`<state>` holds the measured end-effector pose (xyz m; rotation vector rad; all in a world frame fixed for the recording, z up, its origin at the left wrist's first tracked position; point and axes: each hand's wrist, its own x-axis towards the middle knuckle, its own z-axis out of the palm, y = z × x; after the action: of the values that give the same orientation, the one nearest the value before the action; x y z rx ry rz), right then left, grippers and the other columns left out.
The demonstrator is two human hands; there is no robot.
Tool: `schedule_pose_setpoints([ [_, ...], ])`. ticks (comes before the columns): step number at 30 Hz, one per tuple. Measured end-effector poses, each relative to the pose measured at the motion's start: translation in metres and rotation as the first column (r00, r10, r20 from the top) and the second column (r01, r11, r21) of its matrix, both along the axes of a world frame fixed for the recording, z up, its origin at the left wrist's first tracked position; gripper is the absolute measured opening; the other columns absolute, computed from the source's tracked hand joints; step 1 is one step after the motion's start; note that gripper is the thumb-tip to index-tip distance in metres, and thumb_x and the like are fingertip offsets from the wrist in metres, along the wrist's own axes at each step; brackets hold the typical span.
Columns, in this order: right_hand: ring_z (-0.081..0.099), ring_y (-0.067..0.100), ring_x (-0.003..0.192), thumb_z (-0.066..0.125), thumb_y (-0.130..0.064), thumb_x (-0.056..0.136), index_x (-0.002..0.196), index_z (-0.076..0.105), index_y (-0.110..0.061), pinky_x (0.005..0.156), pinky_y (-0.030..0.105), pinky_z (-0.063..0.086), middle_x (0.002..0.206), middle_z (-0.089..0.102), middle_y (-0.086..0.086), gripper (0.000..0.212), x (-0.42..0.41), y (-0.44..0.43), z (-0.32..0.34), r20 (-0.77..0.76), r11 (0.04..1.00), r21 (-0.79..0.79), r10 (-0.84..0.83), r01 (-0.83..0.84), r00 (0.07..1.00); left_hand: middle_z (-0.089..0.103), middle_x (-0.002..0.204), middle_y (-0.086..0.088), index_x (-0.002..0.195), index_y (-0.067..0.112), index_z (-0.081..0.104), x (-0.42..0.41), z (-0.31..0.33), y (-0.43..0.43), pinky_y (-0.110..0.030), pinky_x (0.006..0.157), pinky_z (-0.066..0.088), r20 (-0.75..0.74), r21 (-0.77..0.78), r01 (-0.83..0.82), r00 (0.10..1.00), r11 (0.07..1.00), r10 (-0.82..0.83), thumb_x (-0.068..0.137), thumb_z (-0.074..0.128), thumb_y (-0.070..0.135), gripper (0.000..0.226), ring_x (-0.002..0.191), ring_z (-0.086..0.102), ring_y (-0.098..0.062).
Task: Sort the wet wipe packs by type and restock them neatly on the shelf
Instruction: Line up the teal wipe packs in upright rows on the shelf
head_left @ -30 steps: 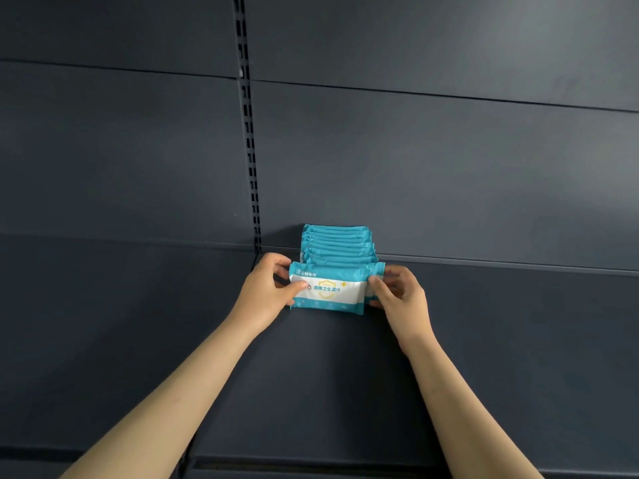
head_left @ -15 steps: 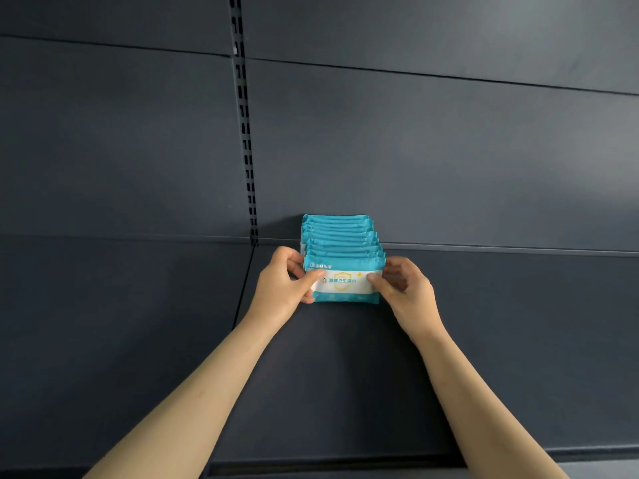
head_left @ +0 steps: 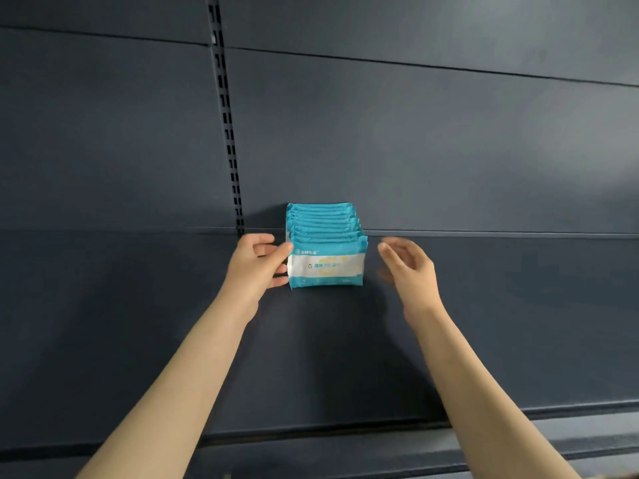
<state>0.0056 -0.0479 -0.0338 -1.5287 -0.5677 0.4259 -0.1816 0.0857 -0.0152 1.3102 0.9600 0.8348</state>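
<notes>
Dim, soft light is cast over a dark shelf [head_left: 311, 357]. A paler sheen is seen above and right of the packs [head_left: 325, 247]. The right hand [head_left: 409, 267] beside them is smeared by blur; seams [head_left: 415, 65] above are bowed.

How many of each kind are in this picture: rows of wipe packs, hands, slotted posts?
Rows of wipe packs: 1
Hands: 2, left hand holding the front pack, right hand free
Slotted posts: 1
Total: 4
</notes>
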Motion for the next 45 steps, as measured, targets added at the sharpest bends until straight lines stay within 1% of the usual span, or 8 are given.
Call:
schedule_pose_setpoints([
  [4,0.061,0.005,0.115,0.064,-0.035,0.094,0.114,0.069,-0.028,0.107,0.037,0.045,0.117,0.068,-0.015,0.021,0.005,-0.045,0.035,-0.062,0.999,0.038,0.012,-0.009,0.998,0.064,0.11,0.002,0.116,0.017,0.056,0.005,0.023,-0.025,-0.032,0.076,0.059,0.087,0.05,-0.02,0.996,0.999,0.016,0.092,0.068,0.027,0.029,0.088,0.065,-0.015],
  [8,0.059,0.005,0.118,0.059,-0.037,0.096,0.121,0.065,-0.032,0.105,0.032,0.041,0.126,0.065,-0.015,0.026,0.017,-0.122,0.064,-0.076,0.995,0.085,-0.049,0.055,0.996,0.064,0.114,0.006,0.12,0.019,0.058,0.036,0.039,-0.075,-0.031,0.078,0.058,0.129,0.07,0.02,0.991,0.997,-0.029,0.094,0.064,0.028,0.027,0.092,0.067,-0.014],
  [13,0.056,0.01,0.121,0.056,-0.04,0.098,0.127,0.06,-0.035,0.104,0.035,0.039,0.131,0.061,-0.014,0.03,0.034,-0.256,0.067,-0.082,0.972,0.091,-0.208,0.215,0.975,0.064,0.118,0.007,0.133,0.024,0.054,0.093,0.043,-0.176,-0.03,0.08,0.055,0.012,0.074,0.289,0.957,0.954,-0.291,0.096,0.058,0.041,0.041,0.1,0.066,-0.013],
  [18,0.052,0.017,0.125,0.052,-0.047,0.099,0.121,0.056,-0.039,0.106,0.039,0.038,0.129,0.059,-0.011,0.024,0.044,-0.403,0.04,-0.152,0.92,0.033,-0.381,0.39,0.912,0.055,0.133,0.007,0.142,0.028,0.046,0.143,0.029,-0.308,-0.037,0.098,0.051,-0.06,0.037,0.579,0.815,0.815,-0.576,0.095,0.055,0.049,0.053,0.113,0.06,-0.014],
  [24,0.044,0.023,0.134,0.048,-0.057,0.097,0.139,0.044,-0.033,0.104,0.04,0.037,0.147,0.046,-0.004,0.049,0.039,-0.545,-0.031,-0.255,0.819,-0.148,-0.574,0.555,0.778,0.046,0.147,0.002,0.144,0.03,0.042,0.191,-0.026,-0.445,-0.037,0.105,0.044,-0.114,-0.13,0.833,0.526,0.537,-0.843,0.096,0.05,0.055,0.055,0.126,0.051,-0.021],
  [29,0.053,0.011,0.106,0.045,-0.049,0.101,0.145,0.042,-0.027,0.086,0.03,0.043,0.14,0.05,-0.001,0.05,0.035,-0.617,-0.09,-0.429,0.758,-0.177,-0.633,0.627,0.645,0.046,0.148,-0.001,0.146,0.029,0.04,0.228,-0.087,-0.524,-0.037,0.107,0.04,-0.158,-0.262,0.87,0.388,0.417,-0.908,0.095,0.051,0.054,0.057,0.127,0.05,-0.02],
  [34,0.039,0.028,0.138,0.046,-0.05,0.1,0.151,0.033,-0.025,0.102,0.042,0.035,0.154,0.039,0.003,0.059,0.057,-0.662,-0.156,-0.437,0.681,-0.333,-0.725,0.652,0.533,0.044,0.15,-0.004,0.149,0.025,0.036,0.272,-0.152,-0.567,-0.047,0.115,0.032,-0.214,-0.415,0.841,0.281,0.348,-0.935,0.097,0.049,0.053,0.06,0.138,0.041,-0.028],
  [45,0.047,0.023,0.133,0.053,-0.048,0.097,0.147,0.044,-0.013,0.104,0.034,0.037,0.146,0.051,0.008,0.061,0.176,-0.695,-0.299,-0.51,0.671,-0.591,-0.741,0.448,0.436,0.046,0.148,-0.001,0.145,0.021,0.044,0.41,-0.297,-0.606,-0.036,0.107,0.035,-0.441,-0.601,0.717,0.072,0.354,-0.895,0.1,0.048,0.045,0.051,0.135,0.043,-0.021],
])
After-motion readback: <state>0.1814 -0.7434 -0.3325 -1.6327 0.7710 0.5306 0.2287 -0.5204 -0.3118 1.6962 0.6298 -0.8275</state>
